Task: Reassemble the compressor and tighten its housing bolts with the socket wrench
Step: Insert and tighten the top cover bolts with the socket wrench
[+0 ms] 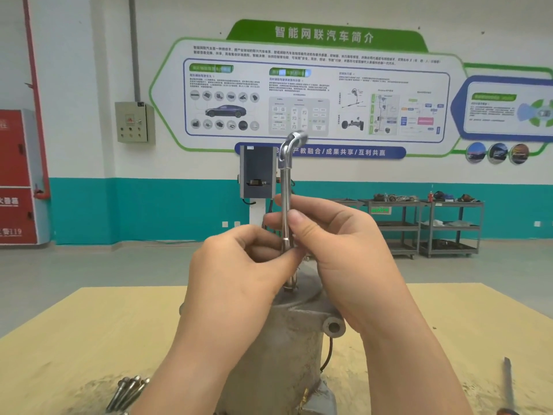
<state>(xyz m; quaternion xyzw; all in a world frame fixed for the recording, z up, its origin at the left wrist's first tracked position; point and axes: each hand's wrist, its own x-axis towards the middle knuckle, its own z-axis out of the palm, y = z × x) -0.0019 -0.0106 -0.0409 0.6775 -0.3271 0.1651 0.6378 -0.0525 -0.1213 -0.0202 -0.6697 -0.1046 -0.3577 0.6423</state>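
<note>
Big workshop room with a white and teal wall, and a pale wooden bench (89,324) up close.

On the bench stands the grey metal compressor body (287,339), upright like a fat can. A shiny bent steel socket wrench (286,211) stands straight up on top of the compressor, its low end on a bolt there. The left hand (236,265) pinches the wrench low down, just above the compressor, fingers (263,253) curled tight. The right hand (338,256) holds the shaft a bit higher, thumb and fingers wrapped round it. Left of the compressor, at the near edge, lie some long loose steel bolts (125,393). Right of it lies a thin dark tool (508,384). The compressor looks heavy and hard, so it should stay put. The wrench looks stiff and smooth, maybe slippery; a good grip is on the bent top for turning.
</note>
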